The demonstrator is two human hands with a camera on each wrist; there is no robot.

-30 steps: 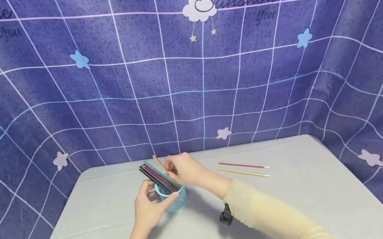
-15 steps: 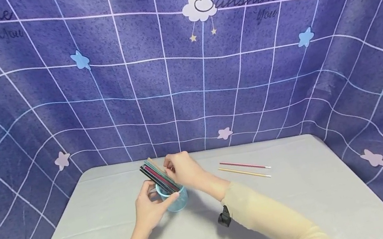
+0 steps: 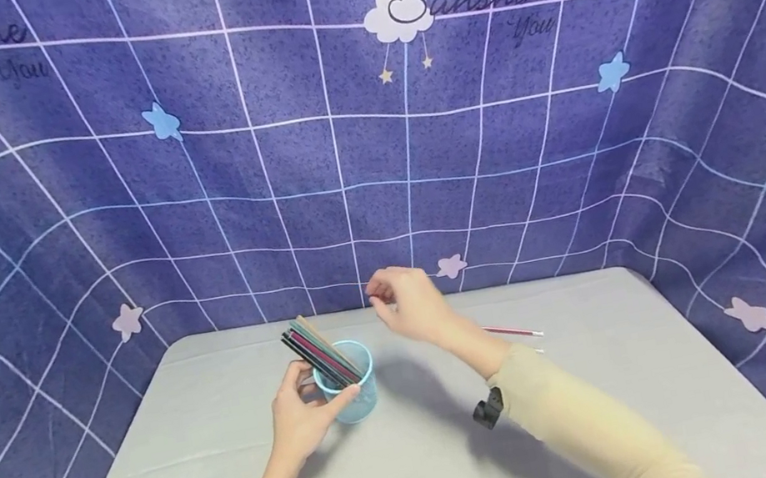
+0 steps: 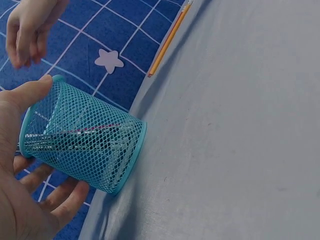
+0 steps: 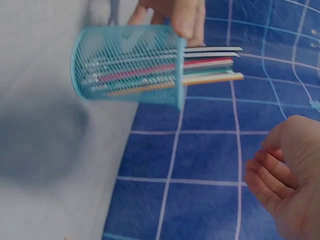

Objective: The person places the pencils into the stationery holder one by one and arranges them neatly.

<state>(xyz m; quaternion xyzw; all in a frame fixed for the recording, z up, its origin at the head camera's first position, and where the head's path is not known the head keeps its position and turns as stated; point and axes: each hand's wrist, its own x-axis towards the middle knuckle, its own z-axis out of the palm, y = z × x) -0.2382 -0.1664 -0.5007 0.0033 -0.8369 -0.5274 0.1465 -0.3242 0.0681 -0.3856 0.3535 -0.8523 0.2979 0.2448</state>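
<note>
My left hand (image 3: 299,418) grips a light blue wire-mesh pencil cup (image 3: 358,405) by its side, thumb at the rim and fingers round the far side. Several pencils (image 3: 317,353), black, red, green and yellow, lean to the left inside it. In the left wrist view the mesh cup (image 4: 85,135) has the thumb on its rim and fingers beneath. My right hand (image 3: 410,302) hangs in the air right of the cup, fingers loosely curled with nothing between them. The right wrist view shows this hand (image 5: 285,175) apart from the pencil tops (image 5: 212,65).
A red pencil (image 3: 512,331) lies on the grey-covered table (image 3: 181,442) to the right, partly behind the right forearm. A yellow pencil (image 4: 170,40) lies beside it, mostly hidden in the head view. A blue gridded curtain (image 3: 368,148) surrounds the table's back and sides.
The yellow pencil in my right hand went down into the cup and was let go. My right hand then moved up and right. The left hand stays on the cup.
</note>
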